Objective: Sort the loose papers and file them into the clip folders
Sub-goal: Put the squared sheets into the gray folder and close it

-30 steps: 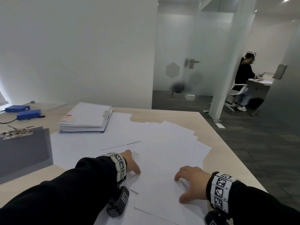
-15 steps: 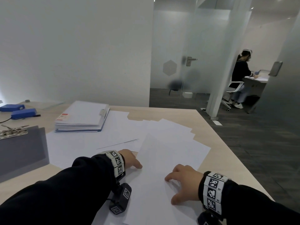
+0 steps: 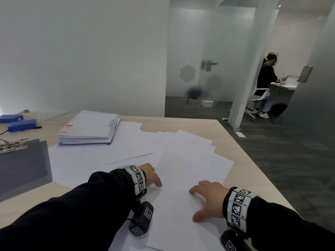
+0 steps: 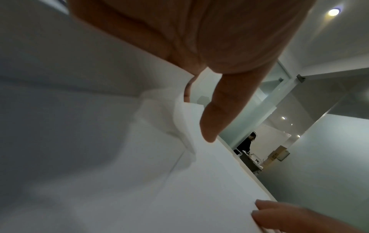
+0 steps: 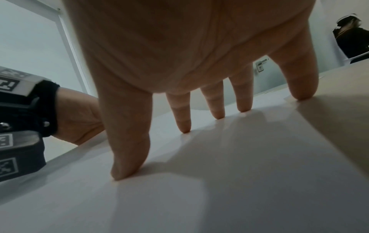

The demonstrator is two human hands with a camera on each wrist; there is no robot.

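Loose white papers (image 3: 126, 151) lie fanned across the wooden desk (image 3: 241, 160). One top sheet (image 3: 184, 178) lies angled over them in front of me. My left hand (image 3: 155, 178) pinches its left edge. In the left wrist view the thumb (image 4: 211, 123) lies on top of the sheet (image 4: 209, 189) and a finger shows behind the edge. My right hand (image 3: 201, 201) presses its spread fingertips (image 5: 217, 113) flat on the same sheet (image 5: 239, 181). A grey clip folder (image 3: 23, 169) with a metal clip (image 3: 12, 144) lies at the left.
A thick filed stack of papers in a blue-edged folder (image 3: 88, 129) sits at the back of the desk. Two blue boxes (image 3: 21, 124) lie far left. The desk's right edge drops to a grey floor. A seated person (image 3: 266, 78) works beyond the glass partition.
The top sheet has come out of the fan and turned toward me. My right hand slid left with it, and my left hand now holds its edge.
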